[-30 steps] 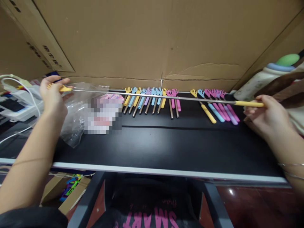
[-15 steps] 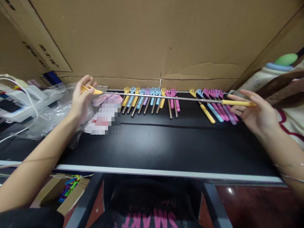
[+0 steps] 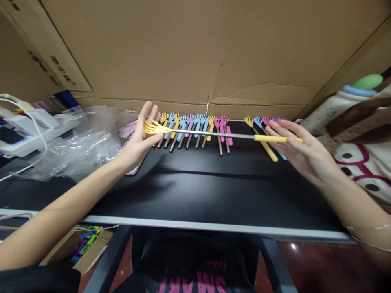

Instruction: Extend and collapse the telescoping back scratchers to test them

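A yellow telescopic back scratcher (image 3: 210, 134) is held level above the black table between my two hands. Its claw head rests against the palm and thumb of my left hand (image 3: 136, 142), whose fingers point up. My right hand (image 3: 308, 156) has the yellow handle between thumb and loosely stretched fingers. Behind the metal rod lies a row of back scratchers (image 3: 190, 129) in yellow, blue, purple and pink, their claws toward the cardboard. A second group, with a yellow-handled back scratcher (image 3: 269, 151) in front, is partly covered by my right hand.
Crumpled clear plastic bags (image 3: 88, 140) and a white power strip (image 3: 33, 132) with cables lie at the left. A cardboard wall (image 3: 195, 53) closes the back. A bottle with a green lid (image 3: 368, 81) and a patterned cloth item (image 3: 360, 167) stand right. An open box (image 3: 94, 252) sits below.
My hands have come closer together, and the back scratcher's rod between them is now shorter. My left hand moved right; my right hand moved left and slightly down.
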{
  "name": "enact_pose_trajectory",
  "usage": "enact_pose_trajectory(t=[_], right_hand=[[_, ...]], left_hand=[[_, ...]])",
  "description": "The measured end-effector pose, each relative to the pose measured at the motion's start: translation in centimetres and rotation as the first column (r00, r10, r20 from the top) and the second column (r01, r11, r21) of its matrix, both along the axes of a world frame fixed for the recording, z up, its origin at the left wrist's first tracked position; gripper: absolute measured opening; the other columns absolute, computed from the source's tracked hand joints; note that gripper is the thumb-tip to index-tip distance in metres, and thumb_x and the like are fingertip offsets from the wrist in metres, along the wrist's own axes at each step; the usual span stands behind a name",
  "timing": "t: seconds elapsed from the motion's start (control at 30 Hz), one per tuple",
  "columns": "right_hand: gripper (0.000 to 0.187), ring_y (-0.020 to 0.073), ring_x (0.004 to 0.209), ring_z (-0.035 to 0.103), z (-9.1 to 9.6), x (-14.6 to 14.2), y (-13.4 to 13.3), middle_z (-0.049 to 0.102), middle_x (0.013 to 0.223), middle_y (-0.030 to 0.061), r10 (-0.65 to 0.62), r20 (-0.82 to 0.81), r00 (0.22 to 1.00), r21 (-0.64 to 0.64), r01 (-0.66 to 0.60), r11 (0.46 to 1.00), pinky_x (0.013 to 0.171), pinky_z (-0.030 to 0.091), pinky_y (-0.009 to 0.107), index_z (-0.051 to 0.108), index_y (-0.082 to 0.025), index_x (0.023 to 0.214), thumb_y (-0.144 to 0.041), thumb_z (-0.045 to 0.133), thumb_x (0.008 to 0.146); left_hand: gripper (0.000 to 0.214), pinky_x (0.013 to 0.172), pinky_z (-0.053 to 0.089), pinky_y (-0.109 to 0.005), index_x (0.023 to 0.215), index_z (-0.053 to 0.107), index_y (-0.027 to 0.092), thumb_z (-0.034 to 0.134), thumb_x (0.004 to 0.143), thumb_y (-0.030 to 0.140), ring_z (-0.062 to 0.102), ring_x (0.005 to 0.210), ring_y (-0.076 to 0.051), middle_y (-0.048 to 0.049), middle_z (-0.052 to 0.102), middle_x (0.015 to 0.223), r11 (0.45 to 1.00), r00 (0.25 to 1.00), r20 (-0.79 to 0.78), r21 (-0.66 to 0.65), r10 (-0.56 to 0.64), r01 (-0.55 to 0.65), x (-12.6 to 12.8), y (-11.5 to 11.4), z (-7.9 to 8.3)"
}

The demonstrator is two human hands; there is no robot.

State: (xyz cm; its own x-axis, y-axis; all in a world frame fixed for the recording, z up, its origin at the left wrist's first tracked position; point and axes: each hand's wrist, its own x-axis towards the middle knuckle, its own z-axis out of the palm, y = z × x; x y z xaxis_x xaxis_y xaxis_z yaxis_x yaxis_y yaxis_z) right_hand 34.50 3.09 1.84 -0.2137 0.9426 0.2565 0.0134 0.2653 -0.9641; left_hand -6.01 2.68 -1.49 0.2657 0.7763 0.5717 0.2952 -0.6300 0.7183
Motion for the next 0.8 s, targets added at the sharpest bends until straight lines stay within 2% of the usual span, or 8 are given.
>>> enact_pose_trajectory(t=[0.1,0.2,0.33,0.43,0.7,0.8], right_hand=[[0.033,0.0188,0.130,0.043,0.1,0.2,0.0,0.049,0.139,-0.0017,-0.013,-0.005,1.000,0.018,0.013,1.000,0.113,0.029,0.043,0.056,-0.033,0.115,-0.031,0.060,0.083],[0.031,0.0200,0.127,0.047,-0.3,-0.2,-0.1,0.054,0.134,-0.0007,-0.007,0.019,1.000,0.005,0.007,1.000,0.111,0.033,0.044,0.057,-0.033,0.113,-0.036,0.061,0.082],[0.032,0.0219,0.121,0.053,-1.0,-2.2,-0.5,0.062,0.124,0.0037,0.075,0.133,0.988,-0.028,-0.071,0.997,0.106,0.040,0.046,0.057,-0.029,0.114,-0.042,0.059,0.084],[0.031,0.0226,0.118,0.055,-1.1,-3.6,-0.8,0.062,0.124,0.0052,0.091,0.164,0.982,0.000,-0.092,0.996,0.103,0.043,0.046,0.057,-0.027,0.112,-0.043,0.057,0.085],[0.039,0.0246,0.103,0.064,-1.4,-3.4,-0.5,0.065,0.118,0.0049,0.087,0.198,0.976,-0.035,-0.082,0.996,0.103,0.041,0.051,0.055,-0.027,0.118,-0.047,0.057,0.084],[0.041,0.0241,0.096,0.067,-1.4,-3.2,-0.5,0.072,0.099,0.0030,0.058,0.297,0.953,-0.019,-0.055,0.998,0.107,0.035,0.051,0.055,-0.027,0.119,-0.050,0.054,0.085]], left_hand=[[0.070,0.112,0.029,-0.054,0.145,0.003,0.043,0.049,0.091,0.043,0.015,0.143,-0.028,-0.0035,0.008,0.157,1.000,1.000,-0.007,0.014,0.023,-0.023,0.3,-0.3,-0.4],[0.067,0.114,0.026,-0.051,0.145,0.004,0.041,0.046,0.093,0.042,0.014,0.143,-0.026,-0.0039,0.008,0.157,1.000,1.000,0.021,-0.014,-0.008,0.008,1.3,-0.9,-0.6],[0.063,0.117,0.016,-0.049,0.145,0.011,0.036,0.046,0.093,0.042,0.010,0.144,-0.024,-0.0048,0.009,0.157,0.989,0.994,0.029,-0.109,-0.102,0.105,4.1,-1.7,-0.4],[0.061,0.118,0.011,-0.048,0.144,0.013,0.034,0.046,0.093,0.043,0.011,0.144,-0.022,-0.0055,0.010,0.157,0.984,0.992,0.056,-0.135,-0.109,0.116,5.4,-2.0,-0.2],[0.058,0.119,0.011,-0.046,0.143,0.016,0.032,0.046,0.093,0.042,0.012,0.144,-0.023,-0.0059,0.013,0.156,0.989,0.996,0.009,-0.117,-0.094,0.095,5.2,-2.1,0.1],[0.053,0.118,0.018,-0.044,0.141,0.024,0.027,0.045,0.094,0.040,0.023,0.141,-0.024,-0.0079,0.026,0.152,0.997,0.996,-0.076,-0.053,-0.055,0.051,4.8,-2.0,0.6]])
